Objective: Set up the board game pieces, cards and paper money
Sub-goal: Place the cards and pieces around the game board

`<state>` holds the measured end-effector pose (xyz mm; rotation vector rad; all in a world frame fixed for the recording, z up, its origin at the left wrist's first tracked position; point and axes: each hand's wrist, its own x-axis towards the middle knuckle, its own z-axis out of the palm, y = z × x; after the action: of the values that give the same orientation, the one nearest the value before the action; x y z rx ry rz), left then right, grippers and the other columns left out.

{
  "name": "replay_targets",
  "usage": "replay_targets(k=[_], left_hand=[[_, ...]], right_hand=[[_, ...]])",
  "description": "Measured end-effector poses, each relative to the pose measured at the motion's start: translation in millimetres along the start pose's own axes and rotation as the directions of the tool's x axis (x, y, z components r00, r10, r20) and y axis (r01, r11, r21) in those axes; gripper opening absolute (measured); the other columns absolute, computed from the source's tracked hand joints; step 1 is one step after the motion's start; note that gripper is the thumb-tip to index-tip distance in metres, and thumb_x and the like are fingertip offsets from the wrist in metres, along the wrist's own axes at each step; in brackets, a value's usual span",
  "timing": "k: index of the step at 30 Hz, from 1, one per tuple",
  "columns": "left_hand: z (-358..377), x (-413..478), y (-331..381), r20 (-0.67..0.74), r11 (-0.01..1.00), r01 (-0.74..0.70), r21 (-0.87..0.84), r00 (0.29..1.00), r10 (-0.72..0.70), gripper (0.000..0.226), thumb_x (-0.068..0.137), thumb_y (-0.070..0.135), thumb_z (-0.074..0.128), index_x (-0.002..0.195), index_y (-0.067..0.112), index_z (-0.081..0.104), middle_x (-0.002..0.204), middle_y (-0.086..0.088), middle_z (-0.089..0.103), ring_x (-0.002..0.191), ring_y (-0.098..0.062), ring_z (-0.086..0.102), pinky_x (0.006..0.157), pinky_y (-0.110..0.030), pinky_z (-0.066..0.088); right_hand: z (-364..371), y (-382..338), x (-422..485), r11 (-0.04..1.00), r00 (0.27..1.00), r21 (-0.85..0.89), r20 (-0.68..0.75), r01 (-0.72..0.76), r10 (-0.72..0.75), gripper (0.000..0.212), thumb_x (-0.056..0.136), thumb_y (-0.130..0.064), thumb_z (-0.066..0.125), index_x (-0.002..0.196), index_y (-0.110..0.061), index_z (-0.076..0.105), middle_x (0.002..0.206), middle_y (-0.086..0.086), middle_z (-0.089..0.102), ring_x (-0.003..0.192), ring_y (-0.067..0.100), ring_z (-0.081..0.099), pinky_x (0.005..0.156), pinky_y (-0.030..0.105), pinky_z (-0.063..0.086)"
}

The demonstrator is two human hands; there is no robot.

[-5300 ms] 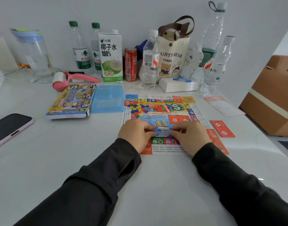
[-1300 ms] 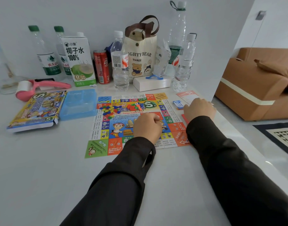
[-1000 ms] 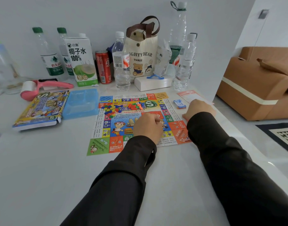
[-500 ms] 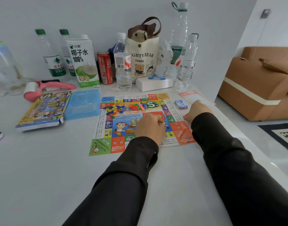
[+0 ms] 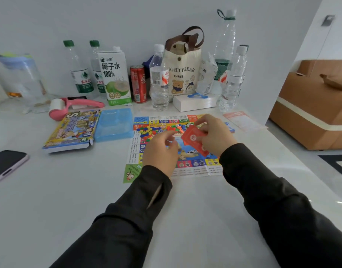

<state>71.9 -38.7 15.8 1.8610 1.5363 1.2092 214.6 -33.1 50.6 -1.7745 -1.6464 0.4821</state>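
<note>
Mid-frame over the game board (image 5: 134, 172), the right hand (image 5: 214, 139) pinches the red cards (image 5: 192, 137), long axis slanting lower right, just right of the curled left hand (image 5: 159, 151), whose grip I cannot tell.

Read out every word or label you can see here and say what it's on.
"小象", "椰子水 100%": carton.
"IGHTYBEAR THREE": bag.
"农夫山": left bottle, the rest hidden.
"S": box.
Board, cards, can: print too small or blurred to read.
</note>
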Motion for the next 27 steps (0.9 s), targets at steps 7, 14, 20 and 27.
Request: replay_targets(k=[7,14,20,27], left_hand=[[-23,1,-25,0.070,0.997,-0.055,0.050,0.996,0.051,0.016,0.088,0.021,0.060,0.101,0.016,0.068,0.092,0.011,0.058,0.076,0.002,0.049,0.063,0.003,0.034],[-29,0,-29,0.076,0.990,-0.099,0.095,0.993,0.092,0.018,0.086,0.027,0.063,0.096,0.014,0.070,0.084,0.011,0.059,0.072,-0.002,0.050,0.065,-0.004,0.036],[-29,0,-35,0.066,0.999,0.038,0.030,0.997,-0.040,0.018,0.086,0.026,0.064,0.096,0.013,0.070,0.083,0.010,0.057,0.075,-0.005,0.054,0.063,-0.004,0.036],[-29,-1,-38,0.057,1.000,0.025,0.016,0.998,-0.026,0.014,0.085,0.024,0.064,0.093,0.014,0.071,0.084,0.006,0.065,0.072,-0.005,0.057,0.068,-0.011,0.044]], right_hand=[[19,-13,-19,0.996,0.987,0.024,0.134,0.080,-0.083,0.025,0.082,-0.007,0.067,0.091,-0.023,0.051,0.092,-0.003,0.063,0.082,0.013,0.061,0.055,0.018,0.049],[30,-22,-29,0.953,0.957,-0.085,0.054,0.290,-0.286,0.016,0.084,-0.003,0.062,0.095,-0.014,0.059,0.083,-0.005,0.061,0.078,0.006,0.057,0.062,0.003,0.042],[42,-7,-27,0.982,0.985,-0.078,-0.011,0.172,-0.173,0.025,0.088,-0.013,0.060,0.113,-0.019,0.058,0.108,-0.001,0.058,0.093,0.008,0.049,0.077,0.013,0.038],[45,2,-21,0.996,0.999,-0.081,-0.015,0.037,-0.038,0.024,0.090,-0.024,0.059,0.113,-0.020,0.060,0.094,-0.006,0.055,0.081,0.007,0.045,0.062,0.010,0.033]])
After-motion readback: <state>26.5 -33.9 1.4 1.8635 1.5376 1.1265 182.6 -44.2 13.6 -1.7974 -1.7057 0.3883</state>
